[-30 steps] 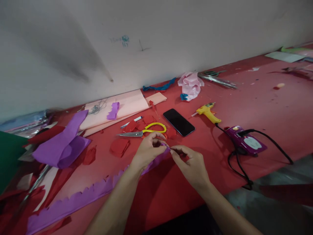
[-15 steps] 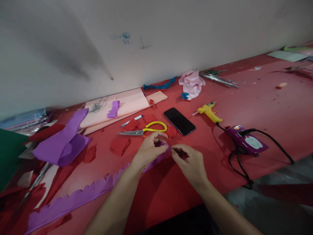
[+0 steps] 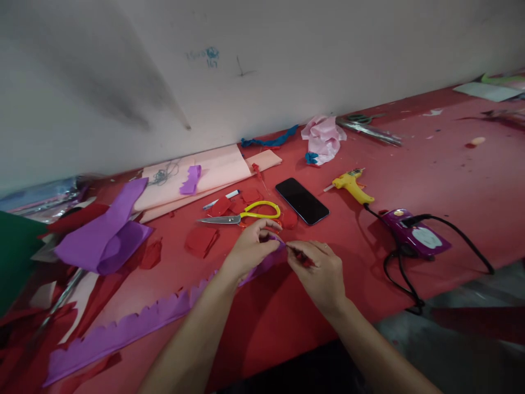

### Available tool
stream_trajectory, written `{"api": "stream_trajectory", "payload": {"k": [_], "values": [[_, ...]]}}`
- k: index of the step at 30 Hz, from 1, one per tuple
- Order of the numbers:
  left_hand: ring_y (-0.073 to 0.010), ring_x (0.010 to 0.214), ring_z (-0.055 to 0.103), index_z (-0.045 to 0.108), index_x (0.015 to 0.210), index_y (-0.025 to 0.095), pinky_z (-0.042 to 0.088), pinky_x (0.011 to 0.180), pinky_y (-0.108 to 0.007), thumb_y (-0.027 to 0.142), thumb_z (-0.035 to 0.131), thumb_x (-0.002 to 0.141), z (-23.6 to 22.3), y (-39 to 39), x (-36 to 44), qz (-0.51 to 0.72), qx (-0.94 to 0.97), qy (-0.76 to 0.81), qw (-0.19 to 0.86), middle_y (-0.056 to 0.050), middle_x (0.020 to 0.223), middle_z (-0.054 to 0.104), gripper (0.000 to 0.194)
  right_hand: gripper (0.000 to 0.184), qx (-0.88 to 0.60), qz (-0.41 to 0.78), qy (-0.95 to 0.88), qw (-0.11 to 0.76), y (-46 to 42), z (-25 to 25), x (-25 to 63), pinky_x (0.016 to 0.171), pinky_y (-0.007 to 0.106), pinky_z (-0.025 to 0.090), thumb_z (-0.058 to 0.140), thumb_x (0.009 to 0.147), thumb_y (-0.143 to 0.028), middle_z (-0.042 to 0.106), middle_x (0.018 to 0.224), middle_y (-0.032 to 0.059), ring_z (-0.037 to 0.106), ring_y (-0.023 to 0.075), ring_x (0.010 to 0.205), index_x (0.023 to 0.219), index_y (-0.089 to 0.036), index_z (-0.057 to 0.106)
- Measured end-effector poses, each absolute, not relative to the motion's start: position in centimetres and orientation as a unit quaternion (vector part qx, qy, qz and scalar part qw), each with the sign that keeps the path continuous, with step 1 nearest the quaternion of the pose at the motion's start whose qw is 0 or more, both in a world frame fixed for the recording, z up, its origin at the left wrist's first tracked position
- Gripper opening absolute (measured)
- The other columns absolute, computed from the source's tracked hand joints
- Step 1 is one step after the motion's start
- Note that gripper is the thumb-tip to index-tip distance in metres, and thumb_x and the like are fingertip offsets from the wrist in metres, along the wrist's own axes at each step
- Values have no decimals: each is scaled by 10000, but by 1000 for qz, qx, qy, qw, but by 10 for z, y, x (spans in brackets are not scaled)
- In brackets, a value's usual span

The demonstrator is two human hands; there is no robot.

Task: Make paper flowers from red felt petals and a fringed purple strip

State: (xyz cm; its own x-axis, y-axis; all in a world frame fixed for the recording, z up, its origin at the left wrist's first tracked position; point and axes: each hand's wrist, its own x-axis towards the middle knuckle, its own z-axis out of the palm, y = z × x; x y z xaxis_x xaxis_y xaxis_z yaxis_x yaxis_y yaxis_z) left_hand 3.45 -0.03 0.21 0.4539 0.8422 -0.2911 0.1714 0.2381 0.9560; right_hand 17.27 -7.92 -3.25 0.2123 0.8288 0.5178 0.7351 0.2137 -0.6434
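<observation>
A long purple strip with a scalloped edge (image 3: pixel 135 332) runs across the red table from the lower left and passes under my left forearm. Its far end is pinched between the thumb and fingers of my left hand (image 3: pixel 255 246). Close against that end, the fingertips of my right hand (image 3: pixel 316 268) are pressed together; whatever they pinch is too small and hidden to make out. Just beyond my left hand lie yellow-handled scissors (image 3: pixel 241 215), and a black phone (image 3: pixel 302 200) rests past both hands.
Red cut pieces (image 3: pixel 202 241) and a marker (image 3: pixel 220 200) lie around the scissors. To the right are a yellow glue gun (image 3: pixel 351 186) and a purple power box (image 3: pixel 414 232) with black cables. A purple roll (image 3: pixel 98 246) sits left; pale pink sheets (image 3: pixel 221 164) lie near the wall.
My right hand has turned slightly, its fingers curling a little more beside the strip's end. My left hand keeps its pinch. The whole view has shifted very slightly.
</observation>
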Motion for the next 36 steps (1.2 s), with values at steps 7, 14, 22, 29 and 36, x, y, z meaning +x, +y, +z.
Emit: {"api": "stream_trajectory", "payload": {"k": [7,14,22,29,36], "values": [[-96,617,521,586,947,181,350,585,-220,95,560,682,4,0,34,236,543,480,648,23,699,591,280,127,-599,-109,-696,381,-80,-29,173,688,304,398,591,854,-127,706,666,10,631,144,617,826,-178,704],[-115,678,553,618,877,181,392,655,-240,127,606,663,9,1,33,253,526,490,648,9,719,600,221,234,-568,-143,-748,312,-87,-27,179,698,334,381,531,892,-113,738,814,47,635,164,695,1016,-203,708],[-100,657,560,582,929,177,398,631,-223,97,618,673,9,2,30,253,530,466,662,11,707,617,270,203,-583,-19,-704,406,-88,-27,177,758,354,438,568,850,-123,731,880,69,658,195,774,964,-198,719],[-113,724,585,560,956,176,416,690,-239,95,603,689,13,0,29,260,564,447,644,-6,781,643,282,139,-646,328,-492,483,-79,-14,173,657,282,504,592,817,-262,724,755,30,644,175,686,795,-194,711],[-128,764,603,543,982,190,423,750,-277,91,582,702,9,1,29,255,589,428,636,0,794,653,299,123,-639,397,-445,485,-75,-17,175,620,268,502,619,775,-281,697,692,7,638,163,647,758,-194,704]]}}
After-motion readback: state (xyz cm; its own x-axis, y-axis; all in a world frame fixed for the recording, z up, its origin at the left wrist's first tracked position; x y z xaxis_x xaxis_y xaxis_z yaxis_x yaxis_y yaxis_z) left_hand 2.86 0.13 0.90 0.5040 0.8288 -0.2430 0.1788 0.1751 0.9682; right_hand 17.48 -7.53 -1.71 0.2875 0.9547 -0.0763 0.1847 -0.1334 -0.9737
